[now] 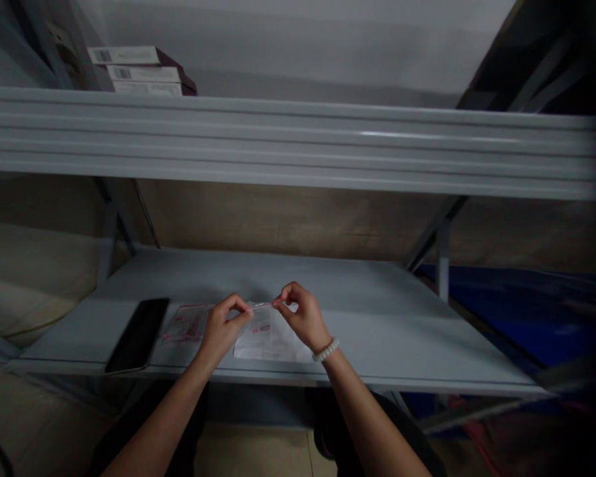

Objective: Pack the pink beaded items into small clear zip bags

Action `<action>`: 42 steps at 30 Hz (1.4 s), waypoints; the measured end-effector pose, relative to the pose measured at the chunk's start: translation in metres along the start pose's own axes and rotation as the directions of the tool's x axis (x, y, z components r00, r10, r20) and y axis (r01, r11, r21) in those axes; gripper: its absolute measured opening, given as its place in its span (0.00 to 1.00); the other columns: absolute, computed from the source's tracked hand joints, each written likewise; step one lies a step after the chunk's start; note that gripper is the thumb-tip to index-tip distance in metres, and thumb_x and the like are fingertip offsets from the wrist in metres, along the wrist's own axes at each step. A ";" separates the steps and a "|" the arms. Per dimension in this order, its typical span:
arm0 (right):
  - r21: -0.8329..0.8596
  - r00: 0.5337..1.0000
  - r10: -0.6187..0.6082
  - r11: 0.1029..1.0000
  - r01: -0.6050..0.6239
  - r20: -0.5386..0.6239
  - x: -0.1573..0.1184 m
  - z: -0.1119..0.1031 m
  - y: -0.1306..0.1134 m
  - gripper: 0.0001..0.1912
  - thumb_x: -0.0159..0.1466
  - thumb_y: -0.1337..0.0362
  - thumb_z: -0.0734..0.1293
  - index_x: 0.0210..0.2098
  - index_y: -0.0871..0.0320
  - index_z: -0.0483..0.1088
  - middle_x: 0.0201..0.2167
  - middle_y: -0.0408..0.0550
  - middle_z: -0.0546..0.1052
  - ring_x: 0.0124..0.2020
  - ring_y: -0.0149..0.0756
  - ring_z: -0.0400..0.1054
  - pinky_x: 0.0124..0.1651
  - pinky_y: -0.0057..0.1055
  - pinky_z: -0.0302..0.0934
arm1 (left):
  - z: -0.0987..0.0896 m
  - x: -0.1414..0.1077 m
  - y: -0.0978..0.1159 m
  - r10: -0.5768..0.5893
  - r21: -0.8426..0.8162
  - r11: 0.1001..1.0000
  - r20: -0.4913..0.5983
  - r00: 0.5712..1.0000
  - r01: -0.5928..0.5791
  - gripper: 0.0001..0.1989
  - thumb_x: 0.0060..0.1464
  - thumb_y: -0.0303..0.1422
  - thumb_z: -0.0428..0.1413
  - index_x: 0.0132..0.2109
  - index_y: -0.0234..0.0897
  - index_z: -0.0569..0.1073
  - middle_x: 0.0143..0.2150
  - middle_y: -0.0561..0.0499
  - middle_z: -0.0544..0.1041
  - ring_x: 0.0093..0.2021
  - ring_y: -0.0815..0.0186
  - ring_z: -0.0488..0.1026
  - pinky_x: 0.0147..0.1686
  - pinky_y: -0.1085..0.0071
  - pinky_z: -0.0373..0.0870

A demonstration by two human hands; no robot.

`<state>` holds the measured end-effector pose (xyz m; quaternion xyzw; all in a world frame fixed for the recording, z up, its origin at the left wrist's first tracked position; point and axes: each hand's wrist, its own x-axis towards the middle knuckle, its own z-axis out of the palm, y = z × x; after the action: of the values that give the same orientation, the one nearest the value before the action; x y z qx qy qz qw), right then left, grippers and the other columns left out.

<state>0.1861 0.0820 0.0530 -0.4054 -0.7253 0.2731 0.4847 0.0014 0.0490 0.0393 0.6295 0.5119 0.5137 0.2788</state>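
Note:
Both my hands pinch the top edge of a clear zip bag (259, 329), which has a small red mark on its front. At the bag's left corner, thumb and forefinger of my left hand (222, 324) are pressed together. My right hand (304, 319), with a pale beaded bracelet at the wrist, grips the right corner in the same way. A white sheet (288, 346) shows beside and behind the bag; whether it is inside cannot be made out. More clear bags with red edges (185, 323) lie flat left of my left hand.
A black tablet-like slab (139, 334) lies on the left of the grey shelf (377, 324), by its front edge. Above runs a ribbed metal shelf beam (298, 146), with several stacked boxes (144, 71) behind it. Blue material (501, 318) is at the right, beyond a metal brace.

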 end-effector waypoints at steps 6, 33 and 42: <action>-0.090 0.998 -0.039 0.995 0.034 -0.054 -0.006 0.010 -0.008 0.07 0.53 0.73 0.63 0.25 0.56 0.61 0.22 0.42 0.70 0.25 0.30 0.63 0.29 0.25 0.55 | 0.001 -0.004 0.008 0.203 0.241 0.952 -0.028 0.979 -0.191 0.09 0.46 0.27 0.53 0.38 0.37 0.68 0.36 0.51 0.72 0.39 0.63 0.70 0.42 0.68 0.65; -0.158 0.993 -0.114 0.981 0.114 0.014 -0.011 0.025 -0.018 0.11 0.52 0.79 0.58 0.25 0.56 0.58 0.25 0.43 0.70 0.30 0.33 0.66 0.35 0.26 0.56 | 0.001 -0.006 0.026 0.318 0.698 0.658 0.082 0.945 -0.282 0.06 0.57 0.28 0.51 0.31 0.39 0.70 0.32 0.52 0.73 0.39 0.60 0.65 0.44 0.60 0.55; -0.171 0.986 -0.165 0.971 0.166 0.021 -0.010 0.025 -0.022 0.12 0.50 0.80 0.57 0.25 0.56 0.54 0.24 0.42 0.66 0.29 0.33 0.63 0.35 0.26 0.53 | -0.014 0.001 0.015 0.324 0.527 0.791 0.070 0.943 -0.311 0.08 0.55 0.26 0.51 0.30 0.39 0.73 0.30 0.52 0.72 0.36 0.63 0.67 0.39 0.66 0.60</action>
<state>0.1579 0.0614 0.0560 -0.3830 -0.7791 0.1695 0.4665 -0.0069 0.0429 0.0570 0.7525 0.5241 0.3989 -0.0027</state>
